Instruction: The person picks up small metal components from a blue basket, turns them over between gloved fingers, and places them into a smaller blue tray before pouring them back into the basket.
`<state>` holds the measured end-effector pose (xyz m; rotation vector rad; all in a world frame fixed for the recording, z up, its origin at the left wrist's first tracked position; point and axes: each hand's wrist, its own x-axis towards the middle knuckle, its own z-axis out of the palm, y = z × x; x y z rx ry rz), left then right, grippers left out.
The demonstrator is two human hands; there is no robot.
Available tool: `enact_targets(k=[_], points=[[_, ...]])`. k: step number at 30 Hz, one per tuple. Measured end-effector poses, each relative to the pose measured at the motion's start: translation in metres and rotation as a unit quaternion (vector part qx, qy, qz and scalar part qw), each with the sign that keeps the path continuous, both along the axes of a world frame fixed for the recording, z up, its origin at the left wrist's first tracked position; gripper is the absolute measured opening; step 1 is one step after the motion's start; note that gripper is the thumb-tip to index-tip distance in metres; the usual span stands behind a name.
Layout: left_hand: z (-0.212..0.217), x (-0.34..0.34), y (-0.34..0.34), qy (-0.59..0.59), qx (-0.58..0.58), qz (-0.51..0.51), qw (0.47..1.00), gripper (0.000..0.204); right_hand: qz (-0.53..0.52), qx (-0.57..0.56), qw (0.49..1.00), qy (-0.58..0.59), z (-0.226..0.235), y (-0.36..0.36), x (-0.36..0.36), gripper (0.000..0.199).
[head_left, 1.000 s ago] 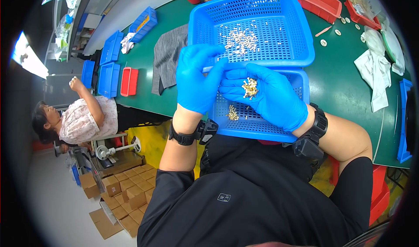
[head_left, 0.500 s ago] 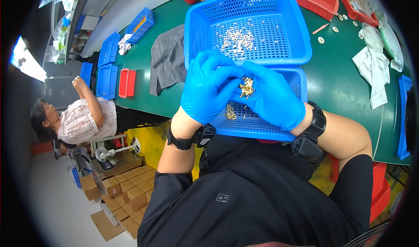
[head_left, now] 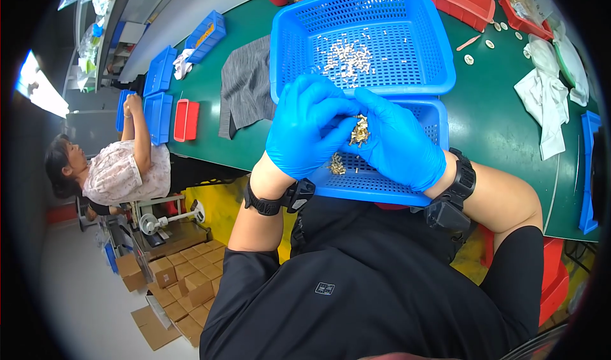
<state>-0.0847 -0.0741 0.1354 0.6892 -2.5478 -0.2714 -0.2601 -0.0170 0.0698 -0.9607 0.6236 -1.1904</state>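
Observation:
My right hand (head_left: 404,144), in a blue glove, is cupped around a handful of small brass-coloured metal pieces (head_left: 359,131). Close against its fingers, my left hand (head_left: 309,128) has curled fingers pinched together beside the handful; what they hold, if anything, is hidden. Both hands are over the smaller blue basket (head_left: 375,191), where a little heap of the same pieces (head_left: 337,165) lies beneath my left fingers. Just beyond stands a larger blue perforated basket (head_left: 439,74), with many small shiny pieces (head_left: 349,58) scattered on its bottom.
A dark grey cloth (head_left: 248,83) lies left of the baskets. Red trays (head_left: 458,4) and a white cloth (head_left: 544,105) are at the right. Farther left, a co-worker (head_left: 121,169) sits by blue bins (head_left: 157,115) and a red bin (head_left: 186,120). Cardboard boxes (head_left: 184,274) stand on the floor.
My left fingers have shifted slightly at the handful, and more of the brass-coloured pieces show. The co-worker's arms have moved toward the blue bins.

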Motion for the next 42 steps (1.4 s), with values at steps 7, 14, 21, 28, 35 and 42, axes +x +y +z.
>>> enact_targets(k=[7, 14, 21, 28, 35, 42], points=[[-0.004, 0.013, 0.002, 0.167, 0.098, -0.005, 0.981, 0.026, 0.07, 0.17, 0.935, -0.304, 0.01, 0.0, 0.0, 0.038], [-0.005, 0.019, 0.004, 0.25, 0.212, -0.041, 0.944, 0.025, 0.083, 0.173, 0.941, -0.279, 0.012, -0.003, -0.001, 0.046], [0.001, -0.001, -0.005, 0.239, 0.115, 0.118, 0.957, 0.025, 0.063, 0.2, 0.944, -0.253, 0.014, -0.005, 0.002, 0.049], [0.008, 0.004, 0.012, 0.013, 0.018, 0.105, 0.994, 0.025, 0.058, 0.181, 0.938, -0.291, 0.009, -0.003, 0.001, 0.046], [0.003, -0.002, 0.025, -0.027, 0.007, 0.079, 0.997, 0.023, 0.036, 0.096, 0.975, -0.196, -0.008, -0.001, 0.0, 0.042], [-0.005, 0.005, 0.02, -0.031, -0.008, 0.074, 0.997, 0.025, 0.06, 0.141, 0.955, -0.255, -0.009, -0.004, 0.001, 0.041]])
